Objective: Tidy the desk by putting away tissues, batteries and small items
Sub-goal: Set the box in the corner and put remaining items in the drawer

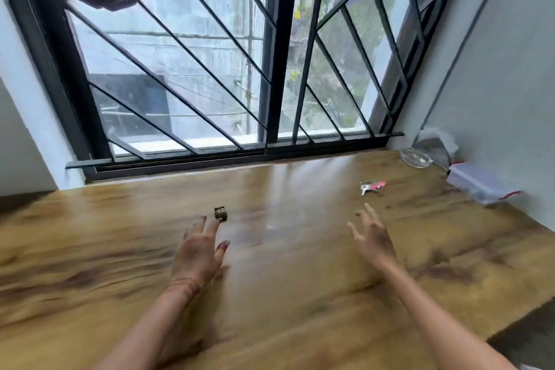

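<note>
A small dark, brassy object point(220, 213) lies on the wooden desk point(300, 294) near its middle. My left hand point(199, 252) stretches toward it with straight fingers, the fingertips just short of it; the blur hides whether they touch. My right hand point(371, 239) hovers over the desk with fingers spread and holds nothing. A bunch of keys with a pink tag point(371, 186) lies beyond my right hand. At the far right a clear plastic box with red clips point(477, 183) stands against the wall.
A glass ashtray point(415, 158) sits in the far right corner beside a crumpled clear bag point(435, 141). A barred window point(270, 69) runs along the desk's back edge. The wall closes the right side.
</note>
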Available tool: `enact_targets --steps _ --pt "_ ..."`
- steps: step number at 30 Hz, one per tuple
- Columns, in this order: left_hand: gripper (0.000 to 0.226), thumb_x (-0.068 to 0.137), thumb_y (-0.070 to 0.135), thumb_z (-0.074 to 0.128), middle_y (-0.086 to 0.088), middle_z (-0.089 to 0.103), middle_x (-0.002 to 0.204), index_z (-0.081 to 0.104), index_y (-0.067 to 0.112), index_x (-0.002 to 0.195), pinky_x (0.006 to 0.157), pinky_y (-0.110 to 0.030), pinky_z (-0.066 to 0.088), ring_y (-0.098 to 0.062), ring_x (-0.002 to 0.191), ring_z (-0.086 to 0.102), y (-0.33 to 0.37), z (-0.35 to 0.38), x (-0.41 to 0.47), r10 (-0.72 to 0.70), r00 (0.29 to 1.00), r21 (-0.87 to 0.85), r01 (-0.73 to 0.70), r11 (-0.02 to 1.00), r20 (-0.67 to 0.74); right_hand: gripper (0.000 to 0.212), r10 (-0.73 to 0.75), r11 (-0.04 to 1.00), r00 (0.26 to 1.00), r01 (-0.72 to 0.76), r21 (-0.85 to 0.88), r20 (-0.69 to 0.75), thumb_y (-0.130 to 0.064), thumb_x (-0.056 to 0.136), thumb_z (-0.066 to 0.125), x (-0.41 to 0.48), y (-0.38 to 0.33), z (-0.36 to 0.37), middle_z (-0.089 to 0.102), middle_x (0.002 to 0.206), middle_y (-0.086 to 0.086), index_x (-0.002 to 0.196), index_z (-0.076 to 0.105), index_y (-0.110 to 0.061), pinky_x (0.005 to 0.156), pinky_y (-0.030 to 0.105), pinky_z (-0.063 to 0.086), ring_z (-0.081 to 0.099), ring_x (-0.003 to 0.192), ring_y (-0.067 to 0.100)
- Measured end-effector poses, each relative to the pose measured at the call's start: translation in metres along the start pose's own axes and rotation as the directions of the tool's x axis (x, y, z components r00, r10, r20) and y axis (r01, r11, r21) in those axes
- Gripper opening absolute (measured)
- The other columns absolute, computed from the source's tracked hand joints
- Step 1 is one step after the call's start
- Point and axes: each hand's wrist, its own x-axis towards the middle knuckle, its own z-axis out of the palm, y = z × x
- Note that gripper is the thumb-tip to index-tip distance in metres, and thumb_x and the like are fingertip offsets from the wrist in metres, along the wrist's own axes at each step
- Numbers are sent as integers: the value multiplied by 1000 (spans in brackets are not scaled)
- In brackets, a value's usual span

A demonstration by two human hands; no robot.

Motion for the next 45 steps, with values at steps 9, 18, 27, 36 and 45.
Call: enact_targets --steps 9,18,27,36,45 --pt "23 80 17 68 -17 63 100 71 12 102 78 -44 51 -39 92 56 -20 57 84 79 992 -61 -85 994 -100 49 157 980 986 -149 -130 54 -22 98 38 136 46 34 1 156 16 142 26 -6 116 40 10 2 144 30" --pt "22 79 3 67 -16 69 91 71 3 101 76 -42 51 -39 88 59 -21 63 86 110 959 -115 -144 983 -261 24 112 913 984 -156 -377 -137 -8 96 38 155 50 56 51 126 14 111 56 -4 96 46 37 41 123 31" --pt "34 74 -9 65 -15 72 86 68 5 106 78 -36 47 -31 87 65 1 41 27 -128 960 -389 21 921 -250 6 -82 997 918 77 -28 -389 6 75 64 67 5 33 67 71 25 71 68 5 62 39 50 63 69 38" --pt "15 74 7 74 -8 74 84 67 6 88 67 -22 42 -13 79 66 45 -15 -102 -206 951 -502 64 862 -232 5 -160 900 892 308 309 -422 0 76 69 -74 -63 -7 70 71 9 75 72 -4 63 17 40 64 66 17" --pt "19 72 4 75 -1 71 87 71 10 90 72 -9 41 -12 78 65 17 -69 -290 -345 904 -537 166 827 -253 15 -102 640 987 160 752 -123 -2 83 64 -273 -117 -48 65 88 -3 95 71 -7 77 12 52 65 77 5"
